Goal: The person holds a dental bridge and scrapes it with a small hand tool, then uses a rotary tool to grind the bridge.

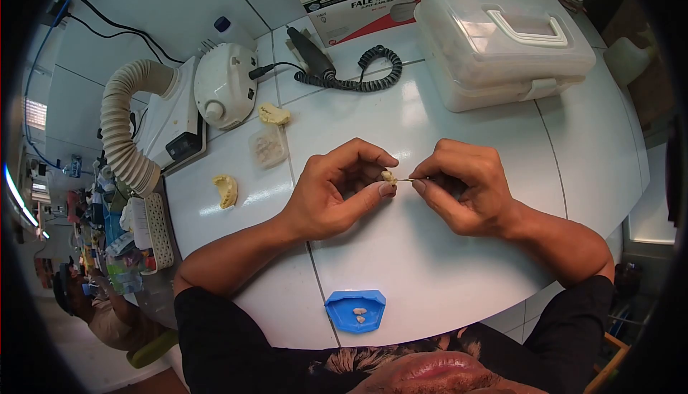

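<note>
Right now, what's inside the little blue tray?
The blue tray holds two small pale pieces, like tiny teeth, lying close together near its middle. Nothing covers them; whatever lies under the tray is hidden.

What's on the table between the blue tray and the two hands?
Nothing: in the head view, only bare white table lies between the blue tray and the left hand and right hand, which pinch a small yellowish piece.

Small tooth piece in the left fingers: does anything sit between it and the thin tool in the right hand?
Nothing visible. The left hand pinches the small tooth piece, and the thin tool held by the right hand reaches straight to it over bare table.
</note>
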Available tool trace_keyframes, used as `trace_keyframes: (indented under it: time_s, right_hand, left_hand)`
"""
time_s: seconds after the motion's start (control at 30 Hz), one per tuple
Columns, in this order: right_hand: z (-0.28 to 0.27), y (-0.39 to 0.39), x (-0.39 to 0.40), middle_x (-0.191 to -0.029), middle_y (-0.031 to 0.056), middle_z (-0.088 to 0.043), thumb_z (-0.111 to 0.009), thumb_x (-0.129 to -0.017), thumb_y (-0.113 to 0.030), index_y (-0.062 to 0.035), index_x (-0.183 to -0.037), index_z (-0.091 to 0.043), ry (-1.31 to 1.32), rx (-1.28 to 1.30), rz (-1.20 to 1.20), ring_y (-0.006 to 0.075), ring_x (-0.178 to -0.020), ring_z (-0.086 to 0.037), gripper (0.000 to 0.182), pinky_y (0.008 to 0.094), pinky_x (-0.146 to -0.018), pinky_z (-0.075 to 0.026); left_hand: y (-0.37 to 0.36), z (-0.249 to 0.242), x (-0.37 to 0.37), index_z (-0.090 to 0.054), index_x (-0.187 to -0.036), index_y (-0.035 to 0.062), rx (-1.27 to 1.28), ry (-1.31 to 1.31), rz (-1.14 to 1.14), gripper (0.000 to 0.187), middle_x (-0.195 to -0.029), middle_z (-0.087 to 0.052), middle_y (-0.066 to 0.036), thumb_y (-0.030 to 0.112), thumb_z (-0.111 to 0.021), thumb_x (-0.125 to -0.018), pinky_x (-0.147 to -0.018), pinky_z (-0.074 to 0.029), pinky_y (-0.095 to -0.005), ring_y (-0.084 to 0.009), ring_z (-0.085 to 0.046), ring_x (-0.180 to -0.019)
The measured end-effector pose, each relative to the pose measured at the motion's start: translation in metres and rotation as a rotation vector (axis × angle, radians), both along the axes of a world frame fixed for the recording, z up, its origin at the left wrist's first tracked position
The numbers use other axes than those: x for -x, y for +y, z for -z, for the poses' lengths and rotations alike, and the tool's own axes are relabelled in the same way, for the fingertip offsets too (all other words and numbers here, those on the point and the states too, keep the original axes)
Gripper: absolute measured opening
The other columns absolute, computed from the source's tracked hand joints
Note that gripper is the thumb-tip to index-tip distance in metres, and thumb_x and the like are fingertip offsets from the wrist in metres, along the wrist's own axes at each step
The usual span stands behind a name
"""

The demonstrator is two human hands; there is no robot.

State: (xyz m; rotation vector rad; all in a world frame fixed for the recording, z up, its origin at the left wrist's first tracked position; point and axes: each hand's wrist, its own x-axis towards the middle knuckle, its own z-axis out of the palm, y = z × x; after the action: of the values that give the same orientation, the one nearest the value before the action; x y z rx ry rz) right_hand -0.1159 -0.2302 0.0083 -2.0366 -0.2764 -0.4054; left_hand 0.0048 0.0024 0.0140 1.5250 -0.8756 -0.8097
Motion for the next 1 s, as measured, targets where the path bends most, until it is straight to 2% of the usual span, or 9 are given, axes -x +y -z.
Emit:
trace_keyframes:
  time_s: [0.17, 0.63, 0.77, 1.0]
  right_hand:
    - [0.0018, 0.0008, -0.0009, -0.075, 0.0091, -0.064, -0.075, -0.084, 0.003, -0.0004, -0.089, -0.073, 0.005, -0.006, -0.007, 0.0196, -0.057, -0.061, 0.007, 0.0329, -0.053, -0.046]
    - [-0.0023, -0.0008, 0.0002, -0.074, 0.0089, -0.064, -0.074, -0.083, 0.004, -0.0004, -0.089, -0.073, 0.021, 0.052, -0.010, 0.0203, -0.057, -0.061, 0.008, 0.0338, -0.053, -0.046]
    - [-0.0004, -0.0028, -0.0008, -0.074, 0.0088, -0.064, -0.074, -0.082, 0.005, -0.0004, -0.089, -0.073, 0.027, 0.000, 0.002, 0.0198, -0.057, -0.060, 0.008, 0.0336, -0.053, -0.045]
    - [0.0013, -0.0003, -0.0014, -0.074, 0.0089, -0.064, -0.076, -0.083, 0.004, -0.0009, -0.090, -0.074, 0.008, 0.002, -0.010, 0.0208, -0.057, -0.061, 0.009, 0.0335, -0.052, -0.045]
  left_hand:
    - [0.0016, 0.0081, -0.0022, -0.061, -0.125, -0.0016, 0.044, -0.004, 0.019, 0.024, -0.108, -0.077, -0.010, -0.002, -0.071, -0.103, -0.089, -0.059, -0.0289, -0.0147, -0.076, -0.102]
    - [0.0034, 0.0080, -0.0016, -0.062, -0.121, -0.0016, 0.027, 0.054, 0.025, 0.019, -0.108, -0.076, -0.011, -0.001, -0.070, -0.104, -0.091, -0.059, -0.0295, -0.0135, -0.074, -0.100]
    - [0.0015, 0.0055, 0.0006, -0.064, -0.117, -0.0029, 0.030, 0.073, -0.021, 0.018, -0.104, -0.078, -0.010, 0.004, -0.073, -0.103, -0.089, -0.060, -0.0295, -0.0147, -0.076, -0.099]
    - [0.0023, 0.0086, 0.0003, -0.064, -0.117, -0.0031, 0.038, 0.067, -0.010, 0.017, -0.104, -0.078, -0.011, 0.003, -0.072, -0.103, -0.089, -0.060, -0.0296, -0.0150, -0.076, -0.098]
